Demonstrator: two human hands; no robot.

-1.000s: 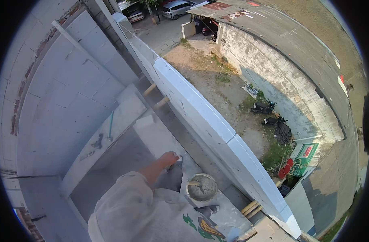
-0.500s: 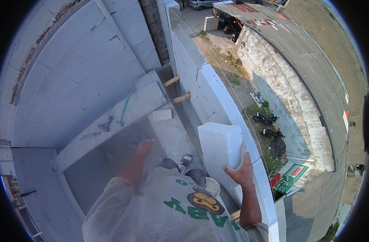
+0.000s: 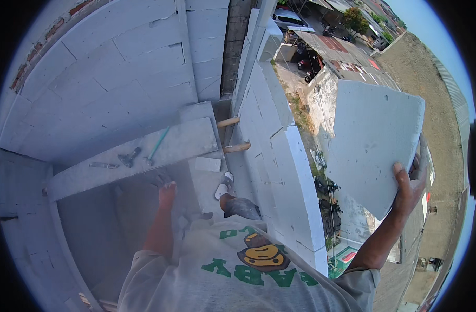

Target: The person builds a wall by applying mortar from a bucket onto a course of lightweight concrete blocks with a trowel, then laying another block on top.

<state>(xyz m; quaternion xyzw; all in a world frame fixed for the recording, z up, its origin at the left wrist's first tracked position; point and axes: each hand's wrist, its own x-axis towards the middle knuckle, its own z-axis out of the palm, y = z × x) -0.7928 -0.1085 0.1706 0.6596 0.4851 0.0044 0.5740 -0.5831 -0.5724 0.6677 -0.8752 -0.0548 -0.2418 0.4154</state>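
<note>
My right hand [image 3: 409, 184] grips a large pale lightweight block [image 3: 375, 138] at its lower right edge, holding it up on the right, outside the block parapet [image 3: 271, 156] in the picture. My left hand [image 3: 166, 191] is low at left centre with fingers extended and apart, holding nothing visible, below a concrete ledge [image 3: 79, 177]. On that ledge lie a teal-handled tool [image 3: 157, 147], a dark tool [image 3: 128, 157] and a flat tool [image 3: 103, 165]. A small pale block [image 3: 207, 164] rests nearby. My sandalled foot [image 3: 224, 187] stands on the slab beside it.
A tall block wall [image 3: 118, 62] rises at left. Wooden poles [image 3: 228, 122] poke from the parapet near the ledge. A thin wire runs outside the parapet. Below lie a yard with motorbikes [image 3: 325, 208], a metal-roofed shed [image 3: 342, 47] and a parked car [image 3: 289, 20].
My right hand came into view holding the block and has raised it up and rightward from over the parapet. My left hand shifted slightly left. The view has turned, showing more sky.
</note>
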